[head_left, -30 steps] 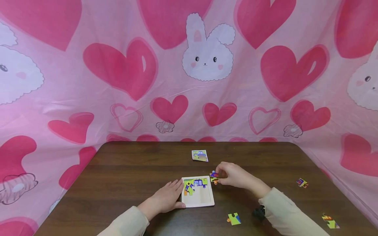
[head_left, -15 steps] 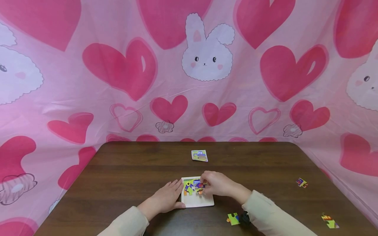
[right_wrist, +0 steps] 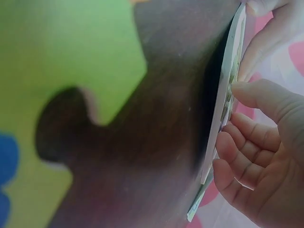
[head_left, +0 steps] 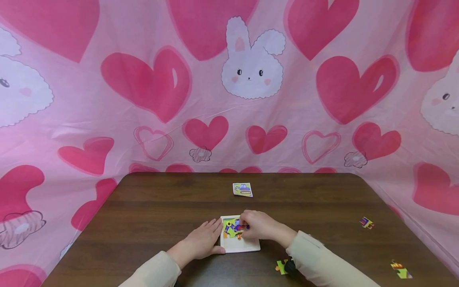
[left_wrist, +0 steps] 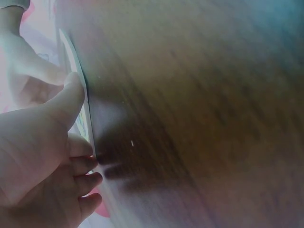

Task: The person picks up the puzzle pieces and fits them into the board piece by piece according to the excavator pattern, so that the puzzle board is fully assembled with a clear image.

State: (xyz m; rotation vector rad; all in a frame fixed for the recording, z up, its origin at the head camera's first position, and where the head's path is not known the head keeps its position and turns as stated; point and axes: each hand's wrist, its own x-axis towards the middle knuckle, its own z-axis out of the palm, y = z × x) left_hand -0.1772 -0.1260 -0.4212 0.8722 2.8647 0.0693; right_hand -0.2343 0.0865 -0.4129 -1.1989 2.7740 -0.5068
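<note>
Frame lies flat on the dark table, and on my feed the left hand rests against its left edge with fingers extended. The right hand pinches a colourful puzzle piece over the frame's middle; I cannot tell whether it sits flush. Beyond lies a picture card; three loose pieces lie to the right.

White square puzzle tray, flat, partly filled; purple-orange piece at its middle, pinched by right hand.
</note>
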